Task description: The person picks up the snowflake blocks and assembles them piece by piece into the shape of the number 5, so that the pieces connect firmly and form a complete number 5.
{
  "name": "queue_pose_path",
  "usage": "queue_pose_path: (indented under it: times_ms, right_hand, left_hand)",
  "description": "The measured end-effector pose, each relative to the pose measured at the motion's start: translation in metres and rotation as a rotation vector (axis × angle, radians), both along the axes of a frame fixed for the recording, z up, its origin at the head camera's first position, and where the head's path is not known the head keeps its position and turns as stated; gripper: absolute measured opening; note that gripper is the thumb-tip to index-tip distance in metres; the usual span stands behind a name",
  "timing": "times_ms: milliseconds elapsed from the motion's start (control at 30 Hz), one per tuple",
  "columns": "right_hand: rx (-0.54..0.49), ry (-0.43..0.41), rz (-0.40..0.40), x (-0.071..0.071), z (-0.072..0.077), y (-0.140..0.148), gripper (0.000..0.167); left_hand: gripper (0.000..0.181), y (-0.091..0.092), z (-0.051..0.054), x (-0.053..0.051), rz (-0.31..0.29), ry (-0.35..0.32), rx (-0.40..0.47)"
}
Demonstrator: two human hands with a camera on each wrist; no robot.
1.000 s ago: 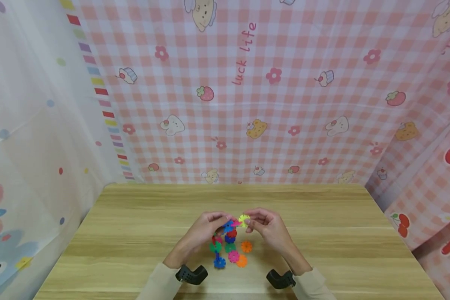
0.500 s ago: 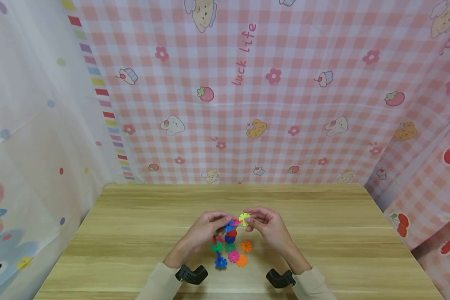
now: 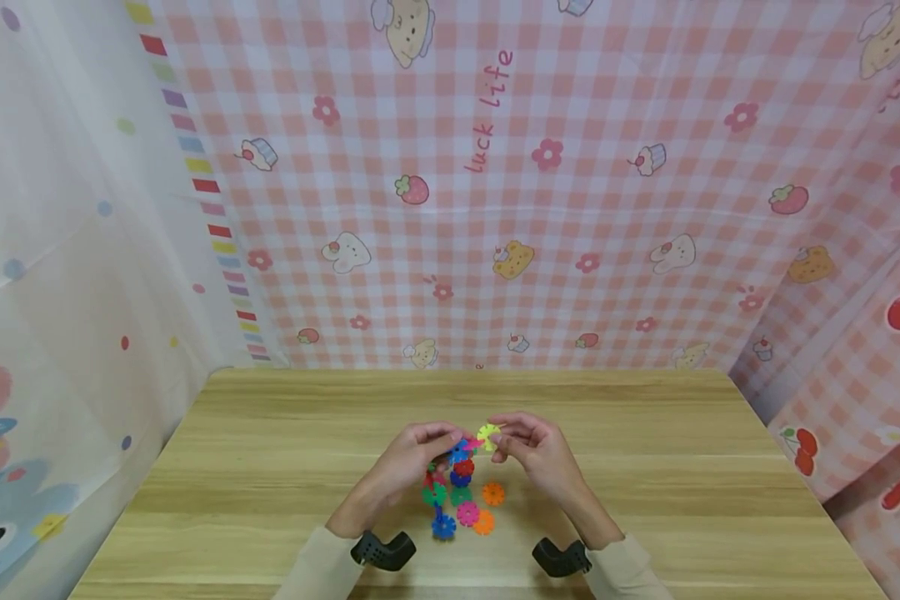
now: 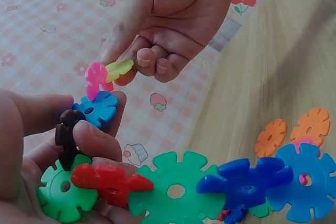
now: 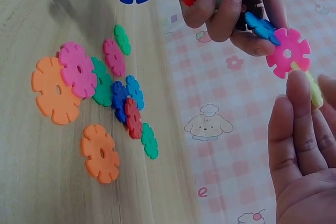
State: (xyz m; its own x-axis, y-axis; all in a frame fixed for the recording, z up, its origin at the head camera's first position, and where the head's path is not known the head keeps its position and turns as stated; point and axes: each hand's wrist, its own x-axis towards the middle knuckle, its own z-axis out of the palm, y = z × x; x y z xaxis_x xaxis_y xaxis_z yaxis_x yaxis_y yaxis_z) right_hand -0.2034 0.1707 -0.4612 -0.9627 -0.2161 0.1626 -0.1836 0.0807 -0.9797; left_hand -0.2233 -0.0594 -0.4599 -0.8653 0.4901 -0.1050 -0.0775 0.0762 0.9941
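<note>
My left hand (image 3: 412, 458) grips a chain of interlocked, notched plastic snowflake discs. Its fingers curl around the dark brown disc (image 4: 67, 139) and the blue disc (image 4: 98, 109) near the upper end. From there the chain runs through green, red and dark blue discs down to a light blue disc (image 3: 443, 527). A pink disc (image 5: 288, 53) stands on the upper blue one. My right hand (image 3: 537, 454) pinches a yellow disc (image 3: 488, 435) between thumb and fingers. The yellow disc meets the pink one's edge; how deep their slots engage cannot be seen.
Loose discs lie on the wooden table (image 3: 630, 475) below the hands. Among them are two orange discs (image 5: 100, 153), a pink disc (image 5: 77, 70), and several green, blue and red ones. A checked cloth (image 3: 555, 200) hangs behind the table.
The chain's lower end has swung slightly to the right. Both hands keep their holds, with the yellow disc staying against the pink one.
</note>
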Motion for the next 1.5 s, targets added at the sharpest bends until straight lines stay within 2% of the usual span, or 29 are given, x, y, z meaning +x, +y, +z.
queue_pose_path:
  times_ms: [133, 233, 333, 500, 633, 700, 867, 1000, 1133, 1367, 1500]
  right_hand:
    - [-0.002, -0.013, -0.021, 0.0, -0.001, 0.001, 0.02]
    - [0.04, -0.041, -0.026, -0.001, -0.004, 0.003, 0.02]
    - [0.118, -0.07, 0.016, -0.003, -0.011, 0.006, 0.023]
    - [0.313, -0.085, 0.098, -0.008, -0.03, 0.012, 0.021]
    - [0.411, -0.06, 0.13, -0.01, -0.041, 0.014, 0.016]
    - [0.441, -0.04, 0.145, -0.01, -0.043, 0.015, 0.02]
    - [0.467, -0.069, 0.201, -0.011, -0.045, 0.015, 0.022]
    - [0.47, -0.107, 0.239, -0.012, -0.045, 0.015, 0.027]
    - [0.493, -0.095, 0.256, -0.011, -0.043, 0.015, 0.027]
    - [0.535, -0.028, 0.243, -0.009, -0.045, 0.012, 0.023]
    - [0.552, -0.018, 0.219, -0.008, -0.046, 0.011, 0.022]
  left_hand:
    - [0.033, -0.003, -0.001, 0.0, 0.025, -0.01, 0.004]
    - [0.034, -0.004, -0.002, 0.0, 0.055, -0.017, 0.007]
    - [0.033, -0.005, -0.002, -0.001, 0.07, -0.016, 0.016]
    - [0.031, -0.006, -0.002, -0.001, 0.066, -0.013, 0.028]
    - [0.032, -0.006, -0.002, 0.0, 0.062, -0.017, 0.035]
    - [0.033, -0.007, -0.002, 0.0, 0.061, -0.021, 0.038]
    - [0.033, -0.009, -0.003, 0.0, 0.055, -0.007, 0.016]
    - [0.033, -0.011, -0.005, 0.001, 0.009, -0.006, 0.006]
    - [0.035, -0.012, -0.005, 0.003, -0.033, -0.033, 0.011]
    - [0.037, -0.016, -0.009, 0.002, -0.024, -0.027, 0.013]
    - [0.041, -0.016, -0.012, 0.001, 0.016, -0.015, -0.037]
